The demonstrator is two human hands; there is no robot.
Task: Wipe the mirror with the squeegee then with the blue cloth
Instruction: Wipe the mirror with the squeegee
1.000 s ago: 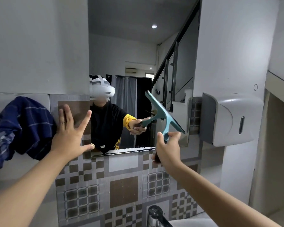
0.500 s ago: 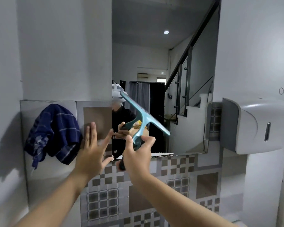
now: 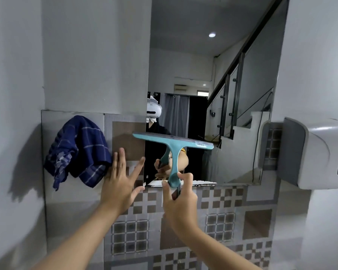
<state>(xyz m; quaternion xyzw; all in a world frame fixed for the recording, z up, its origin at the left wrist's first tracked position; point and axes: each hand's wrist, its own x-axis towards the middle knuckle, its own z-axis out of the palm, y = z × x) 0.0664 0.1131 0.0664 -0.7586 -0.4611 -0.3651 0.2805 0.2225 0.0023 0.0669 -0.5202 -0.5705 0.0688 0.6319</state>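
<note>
Mirror (image 3: 213, 78) is the big item, mounted on the wall above the patterned tile band (image 3: 222, 211), reflecting a staircase and the person w/ headset. Grey dispenser (image 3: 316, 152) on the wall to the mirror's right. Blue cloth (image 3: 76, 151) is bunched and hanging on the tile left of the mirror, well apart from the glass. Squeegee (image 3: 173, 147) is teal, blade near level across the mirror's lower left, left tip overhanging past the mirror edge; can't tell if the blade actually touches glass. My right hand (image 3: 179, 199) grips the squeegee handle from below, fingers and thumb wrapped round it. My left hand (image 3: 121, 184) is flat, fingers spread and straight, at the mirror's bottom-left corner, fingertips just beside the cloth.
</note>
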